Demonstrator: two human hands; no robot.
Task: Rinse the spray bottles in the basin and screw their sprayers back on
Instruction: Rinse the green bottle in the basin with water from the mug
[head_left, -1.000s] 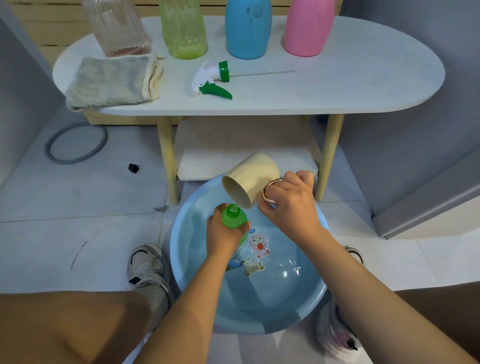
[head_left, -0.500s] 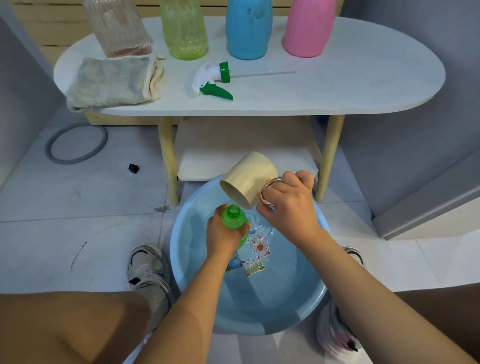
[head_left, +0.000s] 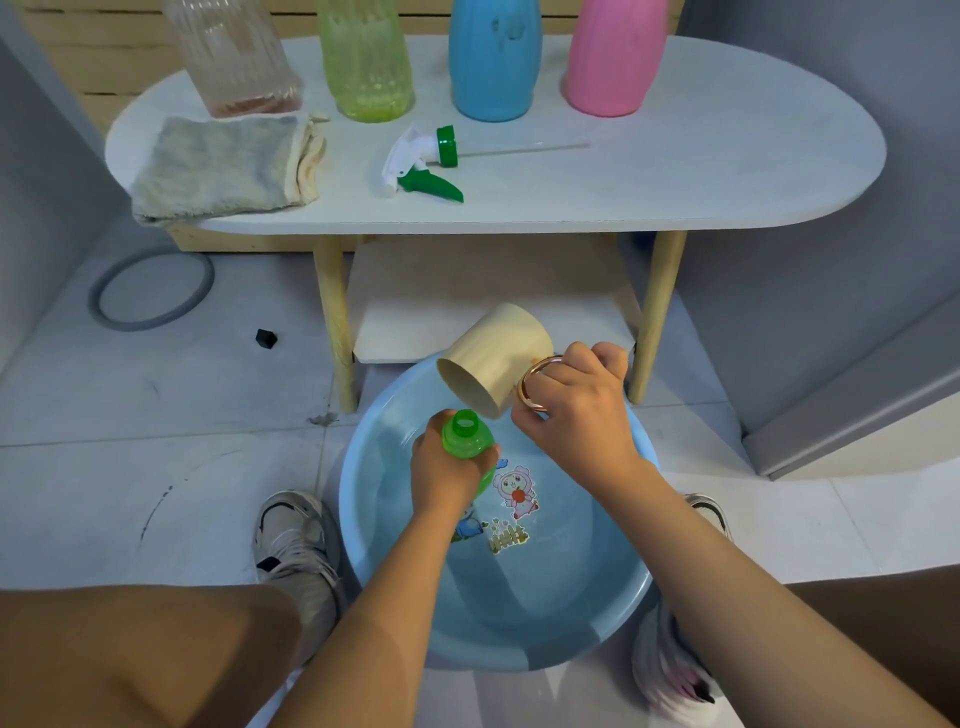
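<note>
Pale tiled floor (head_left: 156, 467), round light-blue plastic basin (head_left: 363, 519) with cartoon stickers on its bottom, sitting between two sneakered feet. Small green translucent plastic bottle (head_left: 467, 439) held over basin, neck open and pointing up, no sprayer on it. Left hand (head_left: 447, 478) wraps the bottle body from the near side, fingers curled round it, mostly hidden behind the bottle; forearm reaches straight in from below. Right hand (head_left: 576, 415) grips the ring handle of a cream plastic cup (head_left: 498, 358), fingers curled tight through and round the handle, wrist cocked so the cup tips mouth-down toward the bottle neck, cup rim just beside the opening. Water stream: cannot tell. White oval tabletop (head_left: 675, 171) behind the basin carries a white-and-green trigger sprayer (head_left: 421, 166) with its dip tube lying flat, folded grey cloth (head_left: 218, 166), and four upright bottle bodies: clear ribbed bottle (head_left: 234, 57), yellow-green bottle (head_left: 366, 57), blue bottle (head_left: 493, 57), pink bottle (head_left: 613, 57).
</note>
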